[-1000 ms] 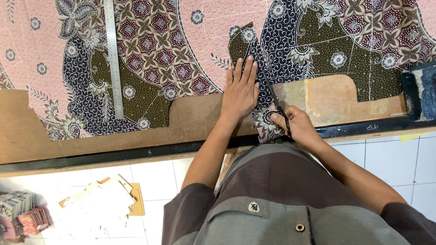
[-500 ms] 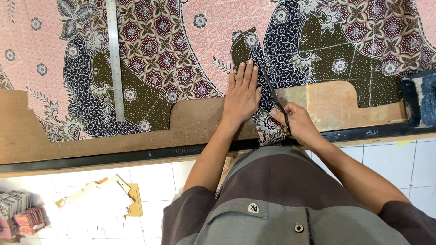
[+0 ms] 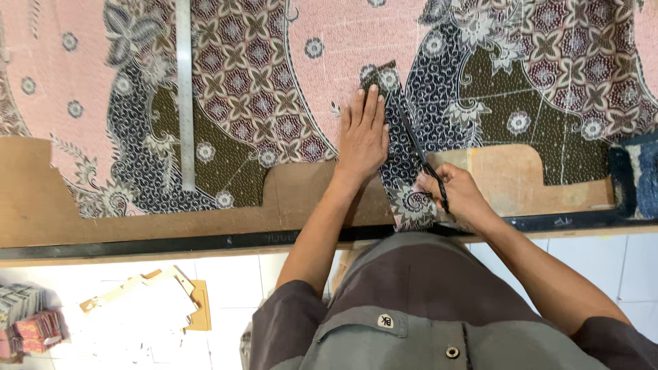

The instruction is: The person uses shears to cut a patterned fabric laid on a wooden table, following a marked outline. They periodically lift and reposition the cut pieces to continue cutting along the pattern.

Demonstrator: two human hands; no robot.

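Scissors advanced up dark patterned fabric strip, right fingers gripping, left hand flat.

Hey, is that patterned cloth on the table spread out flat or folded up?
Spread flat: the patterned cloth lies open across the wooden table, with the left hand pressing it down.

Scissors: handles buried in the right hand, only the dark blades show. Patterned fabric runs off the top, left and right edges. Metal ruler, left of the scissors, cut at the top. Dark blue cloth, far right of the scissors, clipped by the frame. Stacked small items, lower left of the scissors, possibly card packs, too small to tell.
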